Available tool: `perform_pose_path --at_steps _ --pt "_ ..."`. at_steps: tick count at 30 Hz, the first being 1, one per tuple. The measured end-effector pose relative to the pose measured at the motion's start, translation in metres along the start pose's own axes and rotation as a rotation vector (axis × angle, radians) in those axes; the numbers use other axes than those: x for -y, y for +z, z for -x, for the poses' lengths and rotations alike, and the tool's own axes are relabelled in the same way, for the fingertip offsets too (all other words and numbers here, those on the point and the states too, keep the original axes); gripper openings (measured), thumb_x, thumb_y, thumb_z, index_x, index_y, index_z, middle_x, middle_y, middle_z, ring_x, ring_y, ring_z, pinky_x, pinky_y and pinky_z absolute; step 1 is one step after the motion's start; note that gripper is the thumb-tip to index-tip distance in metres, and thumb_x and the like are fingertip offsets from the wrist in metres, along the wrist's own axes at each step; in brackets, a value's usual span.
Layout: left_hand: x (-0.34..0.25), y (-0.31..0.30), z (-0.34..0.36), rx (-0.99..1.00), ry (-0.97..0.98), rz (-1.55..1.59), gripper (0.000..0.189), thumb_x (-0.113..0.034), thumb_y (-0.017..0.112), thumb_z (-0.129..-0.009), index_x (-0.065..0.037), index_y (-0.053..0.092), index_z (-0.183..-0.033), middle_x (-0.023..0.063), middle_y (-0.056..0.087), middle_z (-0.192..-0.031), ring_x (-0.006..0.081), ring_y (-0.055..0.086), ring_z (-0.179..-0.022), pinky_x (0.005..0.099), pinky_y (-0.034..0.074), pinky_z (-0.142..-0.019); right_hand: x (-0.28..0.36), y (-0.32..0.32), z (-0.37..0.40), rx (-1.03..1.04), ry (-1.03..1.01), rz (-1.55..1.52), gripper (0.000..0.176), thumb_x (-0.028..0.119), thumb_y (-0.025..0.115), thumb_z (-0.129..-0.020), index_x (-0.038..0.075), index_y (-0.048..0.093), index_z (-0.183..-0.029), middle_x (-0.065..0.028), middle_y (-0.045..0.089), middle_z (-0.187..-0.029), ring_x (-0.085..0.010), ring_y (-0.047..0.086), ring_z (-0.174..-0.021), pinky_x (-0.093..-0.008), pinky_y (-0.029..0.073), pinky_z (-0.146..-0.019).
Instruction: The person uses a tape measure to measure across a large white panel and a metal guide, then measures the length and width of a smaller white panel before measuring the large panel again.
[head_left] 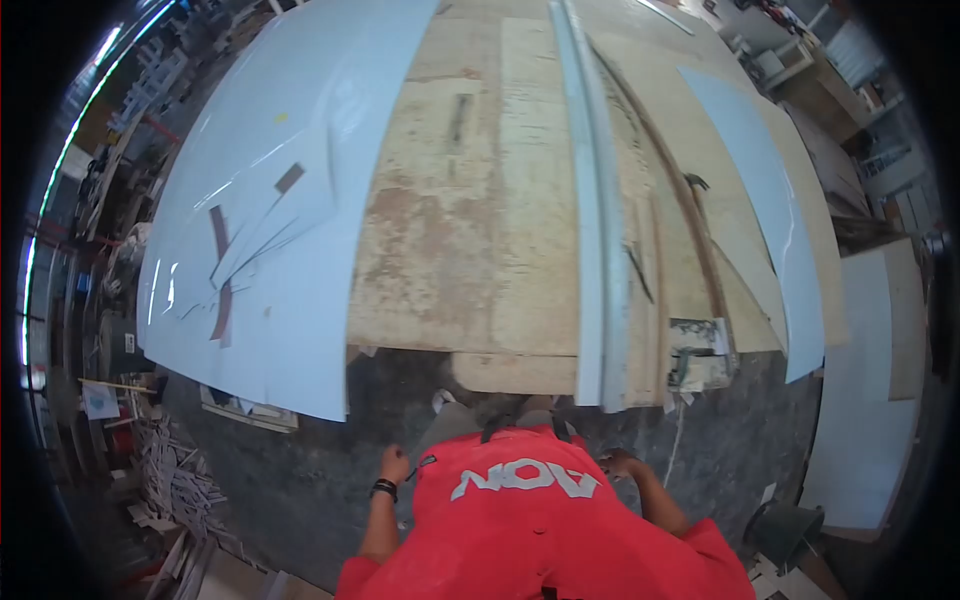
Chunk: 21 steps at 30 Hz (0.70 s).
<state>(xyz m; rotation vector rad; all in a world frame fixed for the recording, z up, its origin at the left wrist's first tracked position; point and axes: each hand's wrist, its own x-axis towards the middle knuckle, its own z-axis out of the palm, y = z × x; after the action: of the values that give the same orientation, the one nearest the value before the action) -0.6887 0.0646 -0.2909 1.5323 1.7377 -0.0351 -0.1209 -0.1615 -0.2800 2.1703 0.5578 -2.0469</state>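
Observation:
My left hand, with dark bands at the wrist, hangs beside the red shirt. Its fingers look curled in, and nothing shows in them. On the other side of the shirt, my right hand is near the hem with its fingers somewhat apart and no object visible in it. Neither hand touches the large wooden table in front. A long pale strip lies along the table, its near end sticking out over the edge. A hammer rests farther right.
A glossy white sheet covers the table's left side, with brown pieces and thin strips on it. Another pale sheet lies at the right. Scrap is piled at lower left; a dark green bin stands at lower right.

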Motion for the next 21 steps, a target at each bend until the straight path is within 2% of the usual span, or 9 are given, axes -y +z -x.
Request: perform_pose_path --at_steps 1,3,9,11,13,15,17,19,21 --pt "0.019 -0.001 -0.001 0.134 -0.126 -0.086 0.023 -0.014 0.055 -0.086 0.004 0.065 -0.097 0.0171 0.067 -0.084 0.0223 0.066 -0.077 0.0370 0.053 -0.073 0.030 0.011 0.008 0.011 -0.112 0.130 0.046 0.028 0.063 -0.087 0.008 0.058 -0.128 -0.0118 0.070 -0.108 -0.0240 0.068 -0.092 -0.0405 0.055 -0.071" --pt "0.014 -0.038 0.011 0.406 -0.193 0.209 0.023 -0.017 0.056 -0.085 0.002 0.067 -0.090 0.0148 0.066 -0.079 0.0203 0.064 -0.070 0.0373 0.053 -0.068 0.089 0.033 0.026 -0.018 -0.306 0.360 0.045 0.029 0.063 -0.085 0.007 0.062 -0.124 -0.0156 0.069 -0.113 -0.0287 0.068 -0.095 -0.0407 0.055 -0.077" --pt "0.060 -0.096 0.005 0.481 -0.161 0.285 0.025 -0.026 0.060 -0.086 -0.003 0.069 -0.087 0.0037 0.064 -0.071 0.0144 0.059 -0.063 0.0316 0.047 -0.056 0.217 0.087 0.074 -0.232 -0.400 0.696 0.039 0.026 0.064 -0.085 0.002 0.066 -0.115 -0.0212 0.070 -0.101 -0.0337 0.068 -0.095 -0.0404 0.052 -0.080" --pt "0.054 -0.144 0.012 0.562 -0.100 0.302 0.026 -0.028 0.059 -0.088 -0.004 0.068 -0.084 0.0019 0.062 -0.069 0.0126 0.057 -0.061 0.0295 0.046 -0.056 0.249 0.098 0.084 -0.312 -0.489 0.732 0.037 0.025 0.064 -0.085 0.001 0.066 -0.114 -0.0208 0.070 -0.096 -0.0337 0.069 -0.092 -0.0405 0.052 -0.079" --pt "0.059 -0.175 0.026 0.659 -0.035 0.315 0.027 -0.030 0.058 -0.090 -0.005 0.068 -0.082 0.0001 0.059 -0.068 0.0107 0.054 -0.060 0.0274 0.045 -0.057 0.291 0.108 0.116 -0.337 -0.567 0.434 0.033 0.023 0.063 -0.087 0.000 0.066 -0.110 -0.0184 0.071 -0.090 -0.0321 0.069 -0.086 -0.0399 0.052 -0.075" --pt "0.087 -0.205 0.037 0.804 0.044 0.489 0.025 -0.029 0.061 -0.090 -0.005 0.067 -0.084 -0.0018 0.058 -0.068 0.0092 0.051 -0.060 0.0258 0.042 -0.056 0.311 0.112 0.123 -0.329 -0.601 0.440 0.032 0.021 0.062 -0.088 -0.001 0.066 -0.111 -0.0173 0.071 -0.089 -0.0300 0.069 -0.083 -0.0389 0.052 -0.075" --pt "0.115 -0.237 0.053 0.759 -0.032 0.602 0.023 -0.027 0.062 -0.090 -0.005 0.067 -0.084 -0.0022 0.057 -0.068 0.0084 0.050 -0.060 0.0253 0.041 -0.056 0.334 0.116 0.126 -0.318 -0.647 0.441 0.032 0.020 0.061 -0.088 -0.001 0.065 -0.112 -0.0162 0.071 -0.087 -0.0280 0.069 -0.080 -0.0378 0.052 -0.074" --pt "0.116 -0.260 0.067 0.720 -0.109 0.706 0.022 -0.025 0.062 -0.090 -0.005 0.066 -0.084 -0.0026 0.057 -0.067 0.0076 0.049 -0.061 0.0248 0.039 -0.055 0.353 0.119 0.130 -0.245 -0.532 0.401 0.034 0.019 0.061 -0.089 -0.002 0.064 -0.116 -0.0150 0.072 -0.086 -0.0245 0.069 -0.079 -0.0364 0.052 -0.073" --pt "0.099 -0.289 0.081 0.437 0.010 1.076 0.021 -0.023 0.062 -0.091 -0.005 0.066 -0.083 -0.0024 0.057 -0.069 0.0064 0.048 -0.062 0.0240 0.038 -0.056 0.367 0.122 0.114 -0.226 -0.598 0.464 0.035 0.019 0.061 -0.089 -0.001 0.063 -0.118 -0.0149 0.071 -0.088 -0.0238 0.069 -0.081 -0.0356 0.052 -0.074"
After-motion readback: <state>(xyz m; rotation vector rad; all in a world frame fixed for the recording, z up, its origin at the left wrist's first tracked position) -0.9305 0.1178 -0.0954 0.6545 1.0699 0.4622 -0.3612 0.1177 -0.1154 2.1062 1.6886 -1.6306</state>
